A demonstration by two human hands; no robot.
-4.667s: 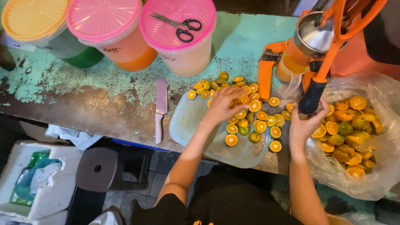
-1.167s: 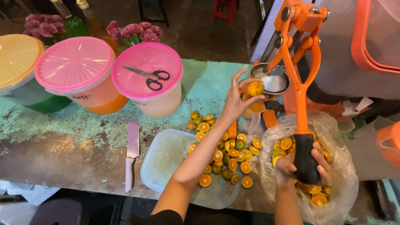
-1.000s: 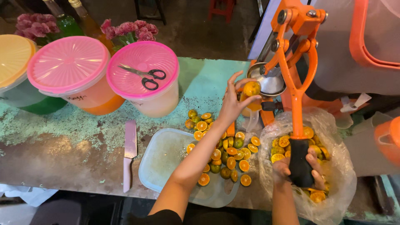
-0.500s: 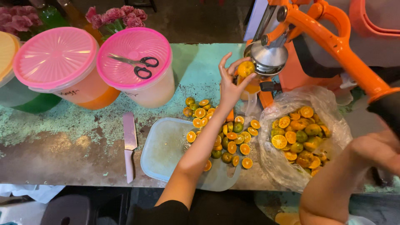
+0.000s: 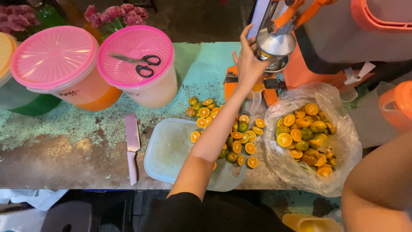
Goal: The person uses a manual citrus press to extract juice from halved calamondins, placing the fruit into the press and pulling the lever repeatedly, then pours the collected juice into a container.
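A worn bench [image 5: 64, 146] with flaking green paint is seen from above, with dark ground beyond its far edge. The left hand [image 5: 249, 64] is raised with fingers spread open against the metal cup of an orange press juicer [image 5: 277, 43]; the right hand is out of view. Halved small citrus [image 5: 234, 137] are scattered by a pale cutting board [image 5: 171, 150], near a pink knife [image 5: 132, 146] and pink-lidded tubs [image 5: 135, 56].

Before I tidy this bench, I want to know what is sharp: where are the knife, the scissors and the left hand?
knife [image 5: 131, 136], head view, on the flat pink blade.
scissors [image 5: 145, 68], head view, on the black handles atop the pink lid.
left hand [image 5: 249, 64], head view, on the back of the hand at the juicer.
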